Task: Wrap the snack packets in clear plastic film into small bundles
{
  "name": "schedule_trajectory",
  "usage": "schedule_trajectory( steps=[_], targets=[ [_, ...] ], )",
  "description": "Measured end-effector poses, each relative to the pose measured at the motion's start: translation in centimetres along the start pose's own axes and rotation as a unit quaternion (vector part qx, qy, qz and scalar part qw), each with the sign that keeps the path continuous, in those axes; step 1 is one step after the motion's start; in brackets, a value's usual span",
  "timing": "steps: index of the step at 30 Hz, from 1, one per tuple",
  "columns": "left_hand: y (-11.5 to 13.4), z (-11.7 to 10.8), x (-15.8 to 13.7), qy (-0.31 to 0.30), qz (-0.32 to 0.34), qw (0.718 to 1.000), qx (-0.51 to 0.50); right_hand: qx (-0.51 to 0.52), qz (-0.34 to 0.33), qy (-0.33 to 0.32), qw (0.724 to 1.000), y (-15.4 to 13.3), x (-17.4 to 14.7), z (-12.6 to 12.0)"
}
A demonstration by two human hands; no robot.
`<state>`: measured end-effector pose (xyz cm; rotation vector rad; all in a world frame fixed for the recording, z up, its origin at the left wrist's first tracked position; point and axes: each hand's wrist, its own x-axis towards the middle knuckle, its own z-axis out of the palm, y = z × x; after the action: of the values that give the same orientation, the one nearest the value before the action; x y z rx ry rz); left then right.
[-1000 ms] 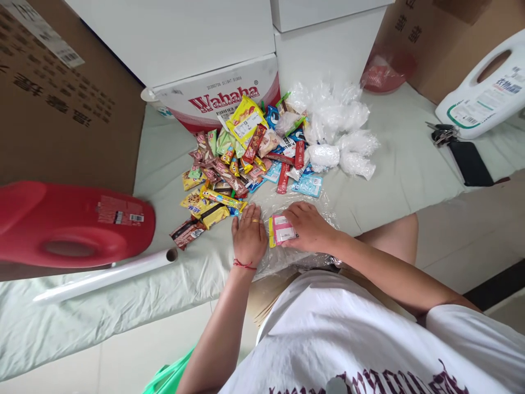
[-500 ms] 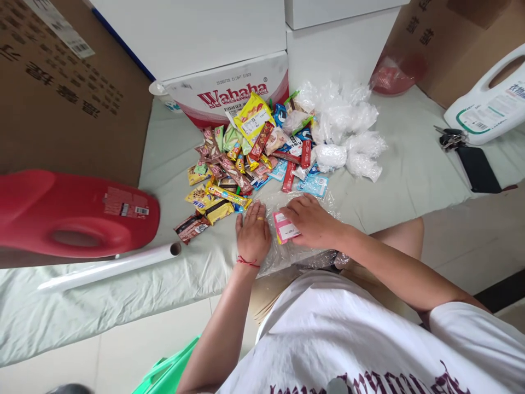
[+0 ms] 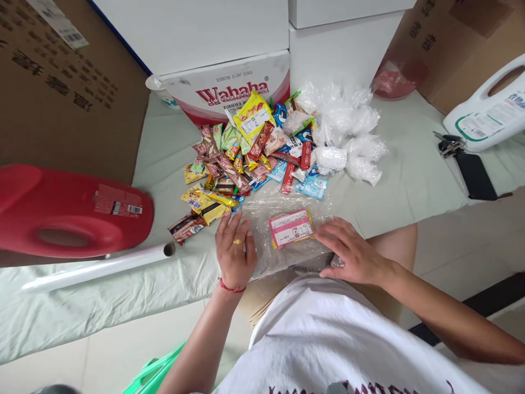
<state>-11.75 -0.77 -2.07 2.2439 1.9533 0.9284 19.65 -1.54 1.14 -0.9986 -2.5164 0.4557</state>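
Spread under the pink-and-yellow packet (image 3: 292, 228) and out to both sides, a pale green sheet (image 3: 394, 158). Far to the packet's left, a brown carton (image 3: 74, 93) with printed characters; beyond the packet, a white-and-red Wahaha carton (image 3: 238, 90). Between Wahaha carton and packet, reaching leftward too, a jumbled heap of wrapped snacks (image 3: 233, 172). Well left of the packet, a red jug (image 3: 102, 202). Directly beneath the packet, crinkled clear film (image 3: 262, 219). Beyond and to its right, clear-wrapped white bundles (image 3: 330, 158); far right, a white bottle (image 3: 490, 117). Just left of the packet, the left hand (image 3: 235, 249), palm down, fingers slightly parted, gripping nothing. At the packet's right edge, the right hand (image 3: 353, 251), fingers extended, thumb wide apart, grasping nothing; impossible to tell whether touching. Between both hands, the packet itself, flat, label up. Far right of it, a black phone (image 3: 476, 176), with keys (image 3: 451, 144) beside.
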Motion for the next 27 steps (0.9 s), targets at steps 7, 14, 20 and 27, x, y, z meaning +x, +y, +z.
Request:
schedule_trajectory(
  steps=[7, 14, 20, 27],
  targets=[
    [-2.7, -4.0, -5.6, -0.176, 0.287, 0.940, -0.050, -0.079, -0.020, -0.011, 0.997, 1.4, -7.4, 2.5],
    [-4.8, -4.7, -6.5, -0.265, 0.233, 0.935, -0.018, 0.106, 0.030, 0.050, 0.993, 1.9, -2.4, 0.3],
    [-3.9, -4.5, -3.7, -0.172, -0.024, 0.957, -0.232, 0.292, 0.171, -0.005, 0.941, 4.3, 1.6, -2.6],
    [-4.8, -2.5, 0.0, -0.125, -0.326, 0.911, -0.218, 0.173, 0.362, -0.062, 0.914, 5.9, 4.8, -1.2]
  ],
)
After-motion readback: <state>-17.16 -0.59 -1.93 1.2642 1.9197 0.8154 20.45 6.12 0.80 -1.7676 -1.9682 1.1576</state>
